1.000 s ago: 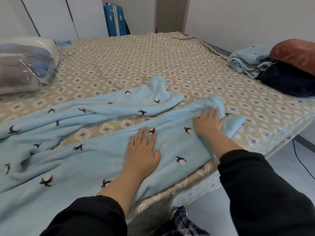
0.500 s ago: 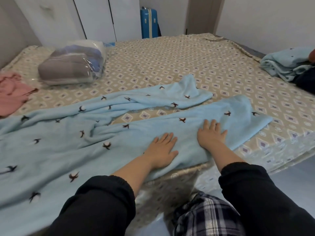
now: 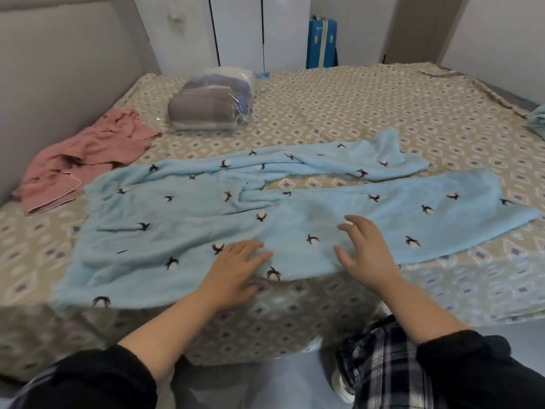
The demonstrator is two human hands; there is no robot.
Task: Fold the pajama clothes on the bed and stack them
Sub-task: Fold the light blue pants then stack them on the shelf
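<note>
Blue pajama pants (image 3: 177, 231) spread along the near edge of the bed (image 3: 354, 107) — left hand (image 3: 236, 270) pressing flat on them, right hand (image 3: 365, 252) alongside, fingers splayed over the fabric. Pink garment (image 3: 85, 160) at the bed's left side.

Lt-blue pajama pants (image 3: 182, 228) flat, unfolded, bed (image 3: 339, 113) edge.

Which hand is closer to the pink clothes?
Left. The left hand rests on the blue pajama pants, toward the pink clothes; the right hand is farther right.
</note>
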